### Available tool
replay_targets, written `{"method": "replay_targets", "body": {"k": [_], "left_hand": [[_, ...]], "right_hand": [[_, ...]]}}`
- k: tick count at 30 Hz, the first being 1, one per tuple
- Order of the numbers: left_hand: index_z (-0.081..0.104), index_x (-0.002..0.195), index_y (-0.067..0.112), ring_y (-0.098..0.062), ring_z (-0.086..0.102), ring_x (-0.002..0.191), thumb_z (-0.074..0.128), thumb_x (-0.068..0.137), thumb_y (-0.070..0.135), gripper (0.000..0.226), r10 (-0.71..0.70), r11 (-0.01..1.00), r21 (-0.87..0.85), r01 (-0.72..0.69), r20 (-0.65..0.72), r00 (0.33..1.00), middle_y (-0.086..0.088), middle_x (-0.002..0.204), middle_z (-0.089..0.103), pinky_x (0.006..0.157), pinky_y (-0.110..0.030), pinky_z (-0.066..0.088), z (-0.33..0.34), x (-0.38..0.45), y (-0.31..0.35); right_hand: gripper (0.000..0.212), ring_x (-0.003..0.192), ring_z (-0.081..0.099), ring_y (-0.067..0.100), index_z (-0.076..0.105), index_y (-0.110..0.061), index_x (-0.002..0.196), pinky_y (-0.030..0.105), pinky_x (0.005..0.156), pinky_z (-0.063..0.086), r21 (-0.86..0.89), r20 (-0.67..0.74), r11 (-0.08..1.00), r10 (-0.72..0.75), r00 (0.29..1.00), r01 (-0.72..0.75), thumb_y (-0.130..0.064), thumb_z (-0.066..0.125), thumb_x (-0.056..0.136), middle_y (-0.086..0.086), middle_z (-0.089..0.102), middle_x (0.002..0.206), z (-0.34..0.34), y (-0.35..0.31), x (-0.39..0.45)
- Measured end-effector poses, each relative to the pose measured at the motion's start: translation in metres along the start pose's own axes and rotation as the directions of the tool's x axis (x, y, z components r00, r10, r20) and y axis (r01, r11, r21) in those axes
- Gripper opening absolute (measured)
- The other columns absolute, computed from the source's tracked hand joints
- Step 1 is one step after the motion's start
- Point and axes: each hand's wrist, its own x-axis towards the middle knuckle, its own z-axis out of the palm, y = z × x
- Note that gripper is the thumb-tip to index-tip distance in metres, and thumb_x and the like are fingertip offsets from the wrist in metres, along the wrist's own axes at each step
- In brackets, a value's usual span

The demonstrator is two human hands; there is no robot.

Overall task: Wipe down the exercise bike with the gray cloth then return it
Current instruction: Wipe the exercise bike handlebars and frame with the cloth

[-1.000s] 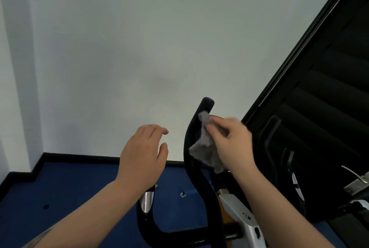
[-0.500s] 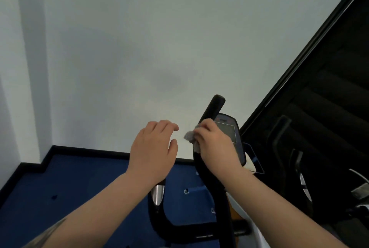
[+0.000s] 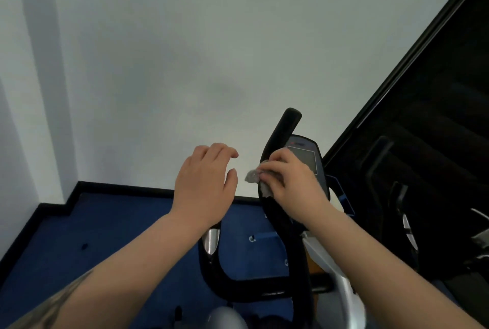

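Right hand [image 3: 289, 183] has slid down and round the upright handlebar [image 3: 280, 148] since a second ago; the gray cloth [image 3: 255, 176], then draped loose, is now bunched small under curled fingers, pressed against the bar just left of the console [image 3: 304, 155]. Left hand [image 3: 205, 183] hovers beside it as before, fingers relaxed, holding nothing, above the lower bar's chrome sensor [image 3: 211, 241]. Judgement: wiping is mid-stroke on this bar; the console, the other grip and the return remain.
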Motion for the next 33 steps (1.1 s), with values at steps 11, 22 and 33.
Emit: {"method": "replay_targets", "body": {"k": [11,22,33], "left_hand": [[0.057,0.112,0.021,-0.016,0.045,0.106,0.05,0.088,0.02,0.025,-0.034,0.999,-0.015,0.034,0.001,0.999,0.009,0.116,0.056,0.079,-0.029,0.041,0.0,-0.001,0.005],[0.049,0.129,0.012,-0.023,0.03,0.134,0.052,0.088,0.018,0.041,-0.165,0.973,-0.16,0.164,0.005,0.986,-0.005,0.139,0.047,0.112,-0.036,0.023,-0.002,-0.009,0.029],[0.054,0.125,0.018,-0.01,0.042,0.124,0.055,0.09,0.017,0.035,0.052,0.954,-0.299,0.031,0.265,0.963,0.011,0.128,0.049,0.106,-0.026,0.029,0.013,-0.111,0.078]], "right_hand": [[0.018,0.093,0.054,0.005,0.074,-0.019,0.103,0.015,0.086,0.041,0.218,0.096,0.976,-0.034,0.995,0.013,-0.014,0.067,0.087,-0.009,0.054,0.099,-0.024,0.013,0.008],[0.017,0.093,0.056,0.007,0.075,-0.021,0.098,0.017,0.083,0.045,0.41,0.205,0.898,0.079,0.976,-0.159,-0.013,0.068,0.086,-0.008,0.055,0.098,-0.016,0.028,-0.07],[0.017,0.096,0.054,0.004,0.075,-0.018,0.098,0.02,0.09,0.043,0.483,0.119,0.82,0.287,0.951,-0.307,-0.01,0.068,0.085,-0.009,0.053,0.096,-0.008,0.026,-0.171]]}}
